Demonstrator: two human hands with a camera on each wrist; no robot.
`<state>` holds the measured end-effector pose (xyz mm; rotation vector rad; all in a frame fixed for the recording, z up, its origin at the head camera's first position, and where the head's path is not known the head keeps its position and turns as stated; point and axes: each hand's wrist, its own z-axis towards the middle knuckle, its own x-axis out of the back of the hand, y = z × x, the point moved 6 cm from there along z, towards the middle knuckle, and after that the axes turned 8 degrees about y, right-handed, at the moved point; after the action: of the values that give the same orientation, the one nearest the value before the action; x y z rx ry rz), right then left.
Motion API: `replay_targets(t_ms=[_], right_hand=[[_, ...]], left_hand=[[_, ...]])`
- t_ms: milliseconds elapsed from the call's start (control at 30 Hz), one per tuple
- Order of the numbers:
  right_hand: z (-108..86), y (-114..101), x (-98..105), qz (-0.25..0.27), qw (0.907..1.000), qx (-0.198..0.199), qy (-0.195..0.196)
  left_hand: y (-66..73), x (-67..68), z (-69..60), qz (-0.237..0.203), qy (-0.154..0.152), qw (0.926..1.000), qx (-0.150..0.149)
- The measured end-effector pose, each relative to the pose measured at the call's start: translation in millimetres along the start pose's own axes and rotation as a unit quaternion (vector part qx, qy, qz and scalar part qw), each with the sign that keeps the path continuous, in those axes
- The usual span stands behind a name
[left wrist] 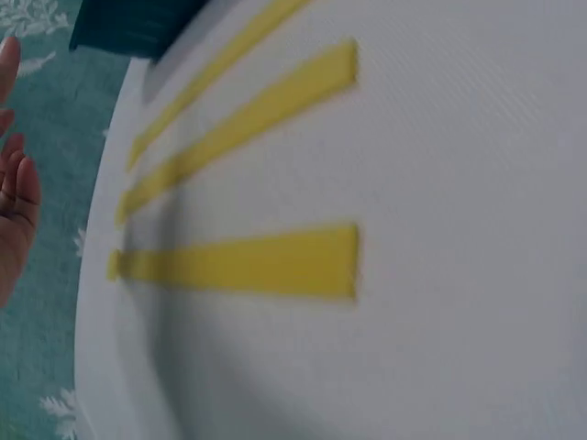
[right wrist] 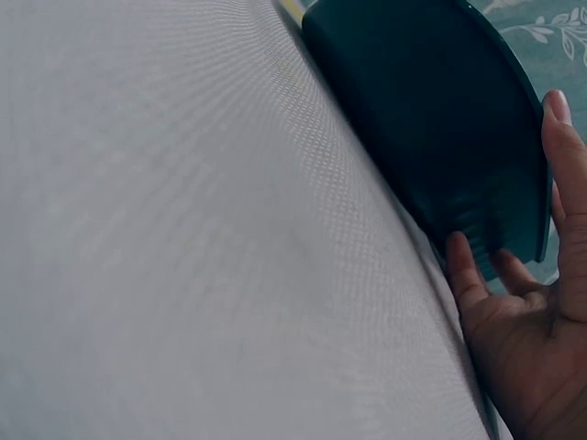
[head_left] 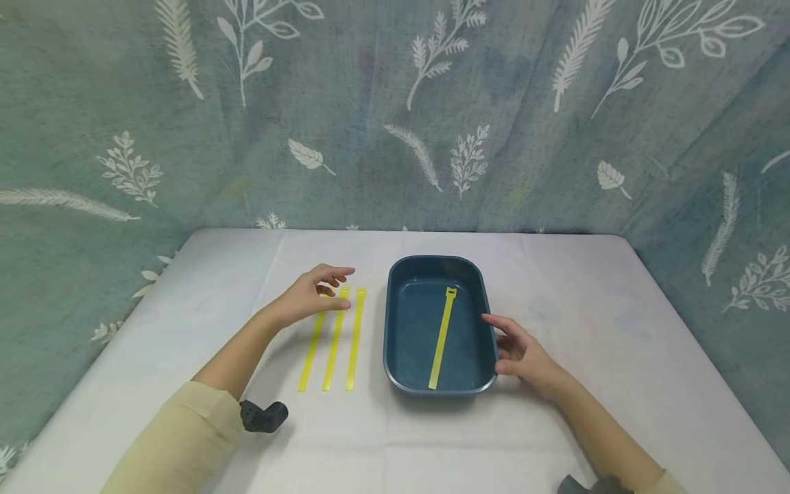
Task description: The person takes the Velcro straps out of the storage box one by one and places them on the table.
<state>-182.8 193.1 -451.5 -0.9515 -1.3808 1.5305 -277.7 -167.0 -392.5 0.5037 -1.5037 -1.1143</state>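
My left hand [head_left: 311, 291] is raised over the upper ends of three flat yellow strips [head_left: 354, 350], its fingers loosely bent and nothing held. Each strip looks like a cable tie with a slotted head, though part of two heads is hidden behind that hand. In the left wrist view the fingers [left wrist: 20, 183] appear apart from the strips [left wrist: 266, 263]. A deep blue rectangular tray [head_left: 395, 329] stands to the right, with one more yellow strip [head_left: 441, 339] lying lengthwise inside. My right hand [head_left: 524, 357] touches the tray's right rim and outer wall with its fingertips.
White cloth covers the table [head_left: 555, 274]. Behind it hangs a green curtain [head_left: 370, 137] with white leaf prints. A dark device [head_left: 264, 416] is strapped at the left wrist, and another [head_left: 592, 485] at the right.
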Motion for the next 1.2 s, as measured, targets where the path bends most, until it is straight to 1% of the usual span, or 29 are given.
replay_targets(t_ms=[100,300,433,567,700,800,900,1067,1133,1200], right_hand=[[0.9,1,0,0.006,1.0,-0.005,0.0],[1.0,2,-2,-0.001,1.0,-0.008,-0.003],[-1.7,4,-4,-0.006,0.9999,-0.01,-0.002],[-3.8,6,-7,0.0,0.9999,-0.012,-0.003],[-3.1,6,-8,-0.001,1.0,-0.01,0.0],[-2.2,6,-6,-0.003,1.0,-0.004,0.002],[-1.6,4,-4,-0.003,1.0,-0.004,0.004],[0.0,2,-2,-0.007,1.0,-0.002,0.002],[0.6,1,-2,-0.005,1.0,0.002,-0.002],[1.5,1,-2,0.001,1.0,0.002,-0.006]], left_hand=[[12.0,-5.6,9.0,-0.017,-0.001,0.9998,-0.009],[38.7,-20.3,25.0,-0.025,0.004,0.9989,-0.039],[57.2,-35.4,33.6,-0.036,-0.008,0.9972,-0.065],[68.7,-51.9,40.7,-0.049,-0.025,0.996,-0.07],[78.0,-69.0,47.7,-0.071,-0.049,0.9943,-0.064],[84.5,-81.9,54.2,-0.08,-0.08,0.9919,-0.059],[88.8,-93.3,61.4,-0.077,-0.12,0.9887,-0.047],[89.2,-109.1,71.3,-0.049,-0.185,0.9814,-0.015],[87.7,-114.5,74.8,-0.041,-0.197,0.9795,-0.003],[85.5,-119.2,78.6,-0.038,-0.203,0.9785,0.009]])
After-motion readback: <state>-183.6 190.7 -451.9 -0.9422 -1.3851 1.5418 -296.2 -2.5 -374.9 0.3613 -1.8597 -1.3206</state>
